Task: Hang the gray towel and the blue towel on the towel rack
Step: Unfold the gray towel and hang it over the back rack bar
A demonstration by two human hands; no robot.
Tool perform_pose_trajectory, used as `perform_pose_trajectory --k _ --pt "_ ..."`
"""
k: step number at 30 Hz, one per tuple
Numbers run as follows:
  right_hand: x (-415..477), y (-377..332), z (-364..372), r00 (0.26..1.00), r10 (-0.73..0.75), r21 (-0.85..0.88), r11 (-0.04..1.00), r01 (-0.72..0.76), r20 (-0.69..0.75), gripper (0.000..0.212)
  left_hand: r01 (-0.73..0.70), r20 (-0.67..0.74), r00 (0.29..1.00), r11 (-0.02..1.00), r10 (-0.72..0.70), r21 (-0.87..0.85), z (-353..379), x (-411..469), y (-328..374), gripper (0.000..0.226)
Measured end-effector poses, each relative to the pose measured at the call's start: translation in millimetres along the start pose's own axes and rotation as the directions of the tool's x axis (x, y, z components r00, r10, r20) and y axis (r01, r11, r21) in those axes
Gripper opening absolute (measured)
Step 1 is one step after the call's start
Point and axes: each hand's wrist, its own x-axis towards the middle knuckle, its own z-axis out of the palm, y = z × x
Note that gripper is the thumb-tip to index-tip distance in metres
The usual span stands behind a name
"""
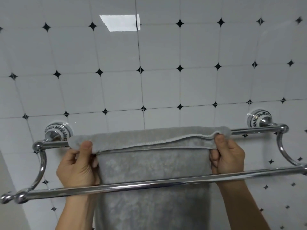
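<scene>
The gray towel [152, 166] is draped over the back bar [254, 130] of a chrome double towel rack on the wall and hangs down behind the front bar [149, 184]. My left hand [78, 165] pinches the towel's upper left edge, thumb on top. At the towel's upper right corner my right hand [227, 156] pinches the hem in the same way. Both arms reach up from below, between the two bars. No blue towel is in view.
The wall is white tile [159, 87] with small black diamond insets. Two patterned ceramic mounts [58, 131] [259, 120] fix the rack. Curved chrome side arms [40, 170] [285, 151] join the bars at each end.
</scene>
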Motion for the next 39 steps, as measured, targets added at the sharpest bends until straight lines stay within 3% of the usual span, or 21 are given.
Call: perform_pose_trajectory --k 5,9,13,20,28,39 --pt "-14 4 -17 0.998 0.059 -0.097 0.994 -0.056 0.034 0.044 0.069 0.075 0.994 0.995 -0.075 0.077 -5 -5 2 0.029" --pt "-34 8 -33 0.993 0.093 -0.16 0.984 -0.079 0.076 0.025 0.161 0.153 0.973 0.984 -0.172 0.082 -26 -20 4 0.015" --pt "-62 21 -56 0.989 0.149 -0.305 0.943 -0.136 0.018 0.045 0.165 0.167 0.962 0.949 -0.214 0.269 -64 -41 0 0.03" --pt "-123 47 -105 0.956 0.294 -0.465 0.847 -0.258 0.005 0.047 0.346 0.009 0.927 0.865 -0.374 0.363 -125 -98 -8 0.009" --pt "-194 51 -144 0.873 0.482 -0.542 0.715 -0.441 -0.075 0.044 0.563 -0.102 0.802 0.687 -0.589 0.459 -188 -156 -10 0.019" --pt "-305 37 -171 0.726 0.631 -0.686 0.401 -0.607 -0.274 0.049 0.752 -0.217 0.6 0.449 -0.77 0.483 -281 -217 1 0.022"
